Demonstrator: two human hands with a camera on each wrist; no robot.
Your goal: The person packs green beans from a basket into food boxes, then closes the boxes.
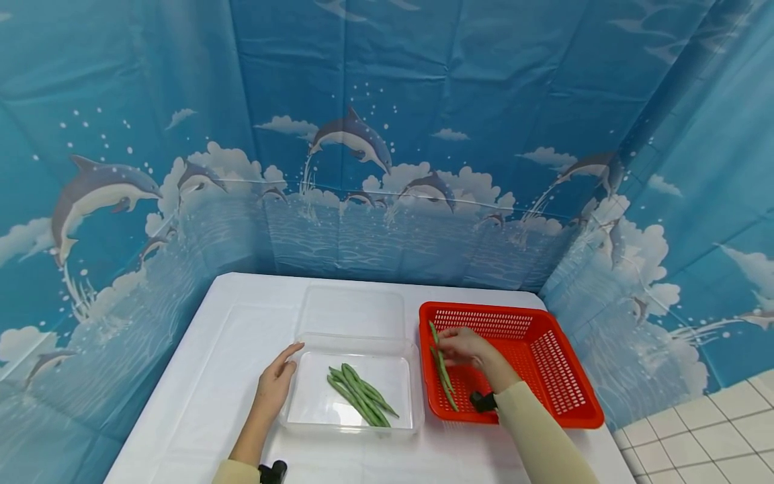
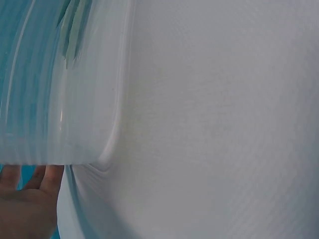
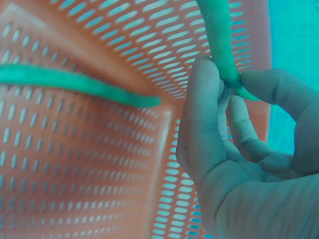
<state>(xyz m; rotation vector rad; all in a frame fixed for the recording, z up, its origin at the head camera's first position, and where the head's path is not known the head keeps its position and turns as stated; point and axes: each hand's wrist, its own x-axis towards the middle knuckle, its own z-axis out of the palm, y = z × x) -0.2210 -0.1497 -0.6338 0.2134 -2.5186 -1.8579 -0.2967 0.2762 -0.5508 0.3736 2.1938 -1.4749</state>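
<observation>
As the right hand (image 1: pixel 464 346) pinches a bean (image 3: pixel 218 37) running front-to-back, the box (image 1: pixel 314 405) lies leftward, the left hand (image 1: pixel 275 386) straight-fingered alongside.

In the head view, the left hand (image 1: pixel 275 384) is stretched out at lower left of center, fingers (image 1: pixel 289 352) extended; at lower right, the right hand (image 1: pixel 467 347) is held in a pinch, its sleeved forearm (image 1: pixel 540 427) angled from the bottom edge.

On the table (image 1: pixel 193 396), the box (image 1: pixel 307 400) is left of the basket (image 1: pixel 553 366). Beans (image 1: pixel 361 395) lie in the box. The lid (image 1: pixel 352 310) lies behind the box.
</observation>
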